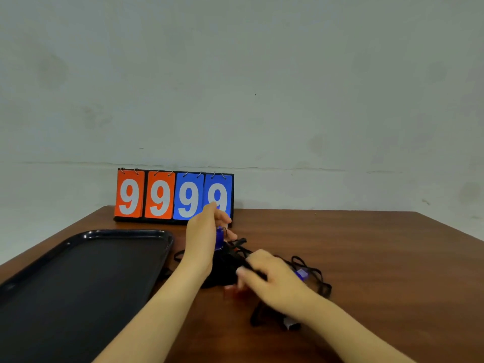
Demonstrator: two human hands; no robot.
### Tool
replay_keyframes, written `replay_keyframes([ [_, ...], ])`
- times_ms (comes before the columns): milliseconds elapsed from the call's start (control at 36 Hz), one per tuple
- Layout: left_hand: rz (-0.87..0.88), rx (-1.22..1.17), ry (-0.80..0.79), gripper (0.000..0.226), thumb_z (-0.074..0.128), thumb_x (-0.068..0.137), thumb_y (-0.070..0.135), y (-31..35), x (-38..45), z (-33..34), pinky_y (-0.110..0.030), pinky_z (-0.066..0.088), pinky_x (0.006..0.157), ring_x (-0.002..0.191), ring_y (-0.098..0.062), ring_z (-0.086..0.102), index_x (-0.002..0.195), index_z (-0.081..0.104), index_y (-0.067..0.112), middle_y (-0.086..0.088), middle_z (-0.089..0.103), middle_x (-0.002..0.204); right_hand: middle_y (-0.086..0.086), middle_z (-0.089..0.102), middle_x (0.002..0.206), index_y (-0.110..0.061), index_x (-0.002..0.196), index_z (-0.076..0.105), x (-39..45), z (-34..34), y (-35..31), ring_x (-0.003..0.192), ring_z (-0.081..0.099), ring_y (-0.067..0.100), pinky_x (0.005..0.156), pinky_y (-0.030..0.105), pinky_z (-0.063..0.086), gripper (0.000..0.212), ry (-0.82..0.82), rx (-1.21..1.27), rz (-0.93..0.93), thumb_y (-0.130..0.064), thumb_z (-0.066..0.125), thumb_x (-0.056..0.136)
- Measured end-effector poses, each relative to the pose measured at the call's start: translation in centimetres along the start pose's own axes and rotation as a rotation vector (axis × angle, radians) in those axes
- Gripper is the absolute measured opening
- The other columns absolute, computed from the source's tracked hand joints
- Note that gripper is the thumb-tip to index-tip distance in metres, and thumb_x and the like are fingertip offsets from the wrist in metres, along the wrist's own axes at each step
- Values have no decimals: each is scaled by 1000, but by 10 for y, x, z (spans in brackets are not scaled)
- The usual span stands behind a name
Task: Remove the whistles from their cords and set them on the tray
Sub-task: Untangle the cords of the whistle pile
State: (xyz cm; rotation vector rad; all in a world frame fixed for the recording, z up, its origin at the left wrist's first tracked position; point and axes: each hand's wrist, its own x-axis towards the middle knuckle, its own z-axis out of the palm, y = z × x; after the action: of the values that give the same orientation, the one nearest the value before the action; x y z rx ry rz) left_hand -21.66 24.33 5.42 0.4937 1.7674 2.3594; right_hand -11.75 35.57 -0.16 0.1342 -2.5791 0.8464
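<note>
On the table [353, 244], right of the tray: a black tangle of cords [227, 265] with whistles caught in it
Left hand [207, 231]: raised over the tangle; fingers curled round a blue whistle [219, 238], held upright just above the cords
Right hand [272, 276]: low on the tangle; thumb and fingers pinching a cord [252, 268] that runs up toward the blue whistle; blurred, so the exact grip is hard to read
Other whistles: a second blue one [301, 273] lies among the loops just beyond the right hand; a pale one [289, 323] lies near the right wrist; something reddish [233, 290] under the right fingers, too blurred to name
Tray [78, 284]: dark, to the left of the hands; no whistle shows on it
Scoreboard [174, 196]: stands at the back edge, reading 9 9 9 9
Step in hand: freeing the blue whistle, judging by the two hands drawing it and its cord apart
Next move calls for: working the cord off the whistle's ring while the left hand keeps hold; then carrying the whistle left and setting it down inside the tray's rim
</note>
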Motion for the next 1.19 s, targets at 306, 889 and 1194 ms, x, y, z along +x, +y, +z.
replay_keyframes([
  [306, 208, 812, -571, 56, 42, 98, 48, -29, -5, 3, -18, 46, 62, 45, -12, 54, 58, 64, 16, 2, 60, 50, -6, 20, 48, -16, 62, 35, 7, -60, 11, 36, 17, 7, 34, 21, 15, 39, 426, 1398, 312, -23, 36, 100],
  [889, 72, 321, -395, 18, 63, 91, 14, -36, 3, 12, -31, 51, 93, 101, -14, 66, 106, 65, 24, -1, 68, 110, -6, 34, 47, -8, 90, 59, 13, -69, 40, 35, 22, 6, 32, 19, 18, 21, 620, 823, 566, -11, 40, 97],
  [1194, -148, -404, -254, 19, 58, 91, -2, -34, 7, 14, -33, 57, 83, 95, -23, 70, 109, 62, -3, -16, 69, 101, -11, 62, 81, -23, 99, 64, 9, -42, 47, 69, 55, 7, 59, 16, 42, 17, 403, -69, 310, -19, 47, 99],
])
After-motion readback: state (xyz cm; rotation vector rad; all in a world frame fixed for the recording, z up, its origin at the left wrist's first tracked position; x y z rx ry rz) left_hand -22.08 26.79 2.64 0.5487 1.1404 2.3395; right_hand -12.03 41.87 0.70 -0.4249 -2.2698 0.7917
